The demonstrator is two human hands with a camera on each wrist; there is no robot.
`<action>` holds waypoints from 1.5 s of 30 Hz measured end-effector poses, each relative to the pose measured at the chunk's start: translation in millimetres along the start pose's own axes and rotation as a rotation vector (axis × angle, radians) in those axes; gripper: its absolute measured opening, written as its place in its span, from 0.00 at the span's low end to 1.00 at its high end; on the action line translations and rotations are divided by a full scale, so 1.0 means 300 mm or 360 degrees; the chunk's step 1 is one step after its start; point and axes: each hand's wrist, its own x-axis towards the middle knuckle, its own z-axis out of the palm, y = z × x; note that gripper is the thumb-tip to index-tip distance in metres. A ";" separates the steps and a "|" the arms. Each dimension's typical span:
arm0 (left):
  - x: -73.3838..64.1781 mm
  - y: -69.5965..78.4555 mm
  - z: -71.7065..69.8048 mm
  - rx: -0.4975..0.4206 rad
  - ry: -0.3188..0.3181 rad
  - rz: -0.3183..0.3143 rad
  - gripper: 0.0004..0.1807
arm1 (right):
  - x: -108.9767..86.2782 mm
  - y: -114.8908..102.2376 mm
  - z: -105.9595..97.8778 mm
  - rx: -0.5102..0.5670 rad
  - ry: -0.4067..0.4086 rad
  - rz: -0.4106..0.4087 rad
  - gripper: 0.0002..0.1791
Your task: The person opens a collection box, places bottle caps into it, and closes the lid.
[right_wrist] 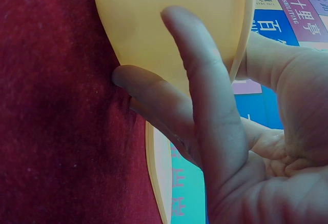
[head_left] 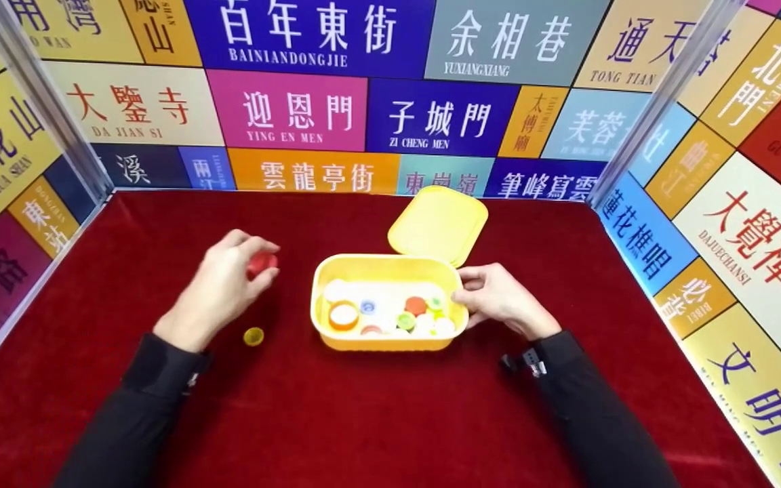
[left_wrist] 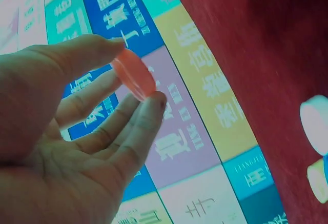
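My left hand (head_left: 224, 288) pinches a red bottle cap (head_left: 262, 264) between thumb and fingertips, raised to the left of a yellow plastic box (head_left: 384, 342). In the left wrist view the cap (left_wrist: 134, 74) is seen from its side. The box stands uncovered and holds several caps, among them an orange-rimmed one (head_left: 344, 316), a blue one (head_left: 368, 307) and a green one (head_left: 406, 321). My right hand (head_left: 499, 295) grips the box's right end, with fingers against the outer wall (right_wrist: 154, 34) and the thumb at the rim. A small yellow cap (head_left: 253, 336) lies below my left hand.
The yellow lid (head_left: 438, 224) lies on the red cloth (head_left: 377, 420) behind the box, close to its back right corner. Panels with printed characters (head_left: 295, 112) wall the table at the back and both sides, with metal posts (head_left: 655, 102) at the corners.
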 end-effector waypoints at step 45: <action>-0.051 0.208 0.207 0.0086 -0.0185 0.0454 0.17 | 0.002 0.002 0.000 -0.0024 -0.0001 -0.0030 0.27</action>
